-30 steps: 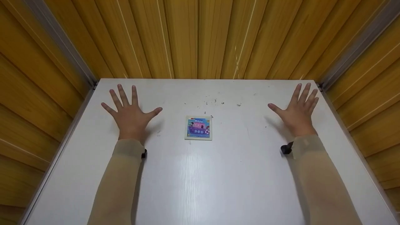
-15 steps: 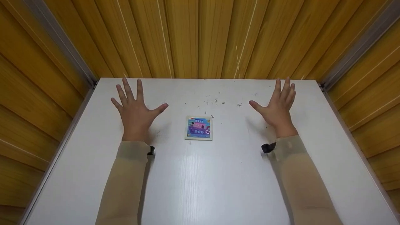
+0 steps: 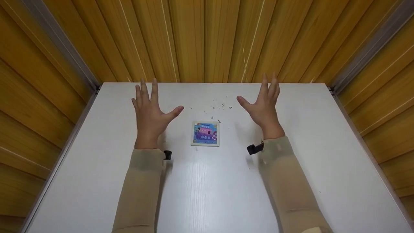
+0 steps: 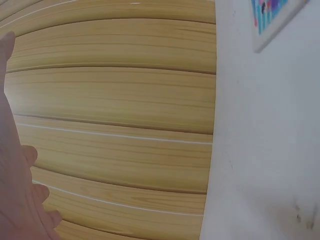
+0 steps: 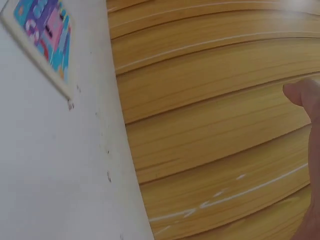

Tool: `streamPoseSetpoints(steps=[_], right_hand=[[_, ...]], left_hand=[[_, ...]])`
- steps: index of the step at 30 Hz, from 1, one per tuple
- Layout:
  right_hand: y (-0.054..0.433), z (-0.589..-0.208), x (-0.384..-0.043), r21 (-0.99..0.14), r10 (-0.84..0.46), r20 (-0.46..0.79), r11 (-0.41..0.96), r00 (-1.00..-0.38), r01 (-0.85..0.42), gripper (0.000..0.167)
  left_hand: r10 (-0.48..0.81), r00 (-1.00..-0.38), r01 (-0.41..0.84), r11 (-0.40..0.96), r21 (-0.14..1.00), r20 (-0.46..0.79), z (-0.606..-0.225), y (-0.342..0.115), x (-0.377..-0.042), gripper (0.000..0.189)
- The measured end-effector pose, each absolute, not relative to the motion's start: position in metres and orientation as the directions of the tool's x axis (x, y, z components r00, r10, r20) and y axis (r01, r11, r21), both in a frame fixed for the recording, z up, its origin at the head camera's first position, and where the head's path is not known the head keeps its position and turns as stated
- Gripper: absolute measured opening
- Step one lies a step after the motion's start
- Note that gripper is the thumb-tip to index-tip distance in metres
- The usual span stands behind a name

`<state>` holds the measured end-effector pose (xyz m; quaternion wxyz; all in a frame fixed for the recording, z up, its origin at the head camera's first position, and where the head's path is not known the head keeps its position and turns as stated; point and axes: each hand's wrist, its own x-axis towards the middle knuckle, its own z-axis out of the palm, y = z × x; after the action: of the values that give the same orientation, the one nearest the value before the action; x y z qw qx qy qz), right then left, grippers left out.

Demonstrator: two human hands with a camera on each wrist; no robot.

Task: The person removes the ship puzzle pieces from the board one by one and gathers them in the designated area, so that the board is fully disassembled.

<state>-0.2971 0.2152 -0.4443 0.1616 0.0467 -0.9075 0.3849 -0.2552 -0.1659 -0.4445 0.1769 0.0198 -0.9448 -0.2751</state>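
Observation:
A square picture puzzle or tile (image 3: 205, 133) with a pale frame lies flat on the white table, showing a pink and purple boat on blue. To its left my left hand (image 3: 150, 118) is held above the table, fingers straight and thumb stretched toward the tile. On the other side my right hand (image 3: 265, 111) is raised likewise, thumb pointing inward. Neither hand touches the tile. A corner of the tile (image 4: 272, 20) shows in the left wrist view, and more of the tile (image 5: 47, 37) in the right wrist view.
The white table (image 3: 207, 187) bears small dark scuff marks behind the tile. Yellow wood-look panels (image 3: 213, 38) stand behind it and at both sides, with grey metal posts (image 3: 64, 42) at the corners. A small black device (image 3: 255, 149) sits at the right wrist.
Both hands have moved inward toward the tile, the right one farther, and appear turned more edge-on. The tile has stayed in place.

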Motion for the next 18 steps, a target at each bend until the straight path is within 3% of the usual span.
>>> streamPoseSetpoints(steps=[8, 18], right_hand=[[0.186, -0.449, -0.284, -0.728, 0.036, 0.354, 0.638, -0.934, -0.252, 0.119], [0.17, -0.461, -0.282, -0.833, -0.049, 0.244, 0.5, -0.968, -0.235, 0.111]], left_hand=[[-0.086, -0.949, 0.11, 0.809, 0.578, 0.302, -0.45, -0.15, -0.244, 0.124], [-0.013, -0.987, 0.103, 0.704, 0.702, 0.159, -0.465, -0.146, -0.247, 0.115]])
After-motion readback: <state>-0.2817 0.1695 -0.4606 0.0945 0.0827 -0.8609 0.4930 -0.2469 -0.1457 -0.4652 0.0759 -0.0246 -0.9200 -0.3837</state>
